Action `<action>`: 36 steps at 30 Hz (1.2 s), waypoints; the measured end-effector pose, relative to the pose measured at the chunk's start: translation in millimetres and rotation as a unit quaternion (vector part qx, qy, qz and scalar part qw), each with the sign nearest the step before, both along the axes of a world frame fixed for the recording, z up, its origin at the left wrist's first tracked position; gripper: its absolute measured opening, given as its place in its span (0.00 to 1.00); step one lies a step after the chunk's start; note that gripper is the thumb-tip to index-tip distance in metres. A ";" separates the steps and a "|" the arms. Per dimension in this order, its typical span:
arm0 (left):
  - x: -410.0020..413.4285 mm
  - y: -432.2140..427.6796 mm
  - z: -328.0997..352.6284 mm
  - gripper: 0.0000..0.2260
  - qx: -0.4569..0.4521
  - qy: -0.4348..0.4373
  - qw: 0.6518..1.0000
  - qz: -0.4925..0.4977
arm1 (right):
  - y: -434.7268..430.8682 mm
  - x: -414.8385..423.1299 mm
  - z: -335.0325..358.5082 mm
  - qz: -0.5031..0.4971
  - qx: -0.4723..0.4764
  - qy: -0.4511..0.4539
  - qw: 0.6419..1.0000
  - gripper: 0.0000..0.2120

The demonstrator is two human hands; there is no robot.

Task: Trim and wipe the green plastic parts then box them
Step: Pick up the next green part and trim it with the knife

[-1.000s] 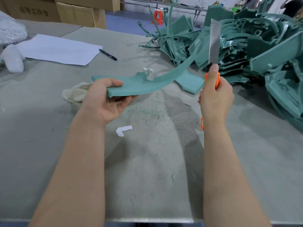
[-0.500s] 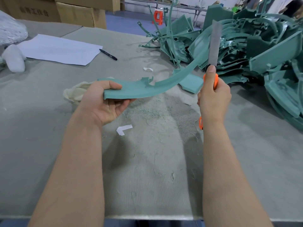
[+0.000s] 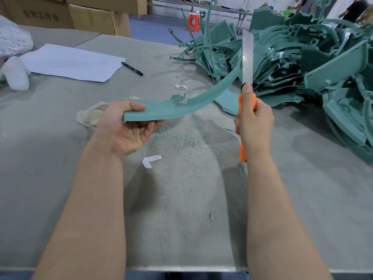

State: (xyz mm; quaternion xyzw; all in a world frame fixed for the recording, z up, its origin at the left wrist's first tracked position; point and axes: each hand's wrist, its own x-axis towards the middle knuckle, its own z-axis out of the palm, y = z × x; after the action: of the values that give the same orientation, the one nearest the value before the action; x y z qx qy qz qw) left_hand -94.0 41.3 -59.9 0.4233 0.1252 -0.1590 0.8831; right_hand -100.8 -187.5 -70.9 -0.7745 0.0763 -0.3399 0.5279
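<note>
A rag [image 3: 90, 116] lies on the table [image 3: 60, 168] just behind the left hand [image 3: 129, 130]. That hand pinches the near end of a curved green part [image 3: 181, 110], thumb on top and fingers curled beneath, holding it above the shavings [image 3: 177, 142]. Over the last second the part has rolled so that it lies flatter, and it has sunk slightly. The knife [image 3: 247, 57] stands upright at the part's far stretch; contact is unclear. The right hand [image 3: 254, 120] is wrapped round its orange handle and has shifted slightly left. This looks like re-presenting an edge for trimming, with wiping and boxing still to come. The pile [image 3: 302, 63] waits at right.
</note>
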 end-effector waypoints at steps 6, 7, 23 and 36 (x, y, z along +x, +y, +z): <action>-0.2 -2.2 0.0 0.09 -0.049 0.002 0.999 0.000 | 8.9 6.9 -8.9 0.065 -0.022 0.033 0.997 0.29; -0.4 -2.4 0.3 0.09 -0.054 0.003 0.999 0.002 | 10.3 7.4 -9.5 0.072 -0.028 0.036 0.996 0.28; -1.0 -16.5 -0.1 0.21 -0.146 0.001 0.989 0.035 | 26.1 7.8 -11.8 0.123 -0.064 0.066 0.988 0.27; 0.0 -28.9 0.2 0.07 -0.201 -0.023 0.979 0.038 | 42.5 2.2 -9.6 0.161 -0.072 0.075 0.982 0.28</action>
State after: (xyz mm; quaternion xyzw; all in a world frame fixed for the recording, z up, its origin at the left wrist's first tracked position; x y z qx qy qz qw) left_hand -94.0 12.4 -59.7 0.2357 0.0863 -0.1376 0.9581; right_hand -98.6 -144.9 -80.5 -0.8360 -0.0346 -0.1965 0.5112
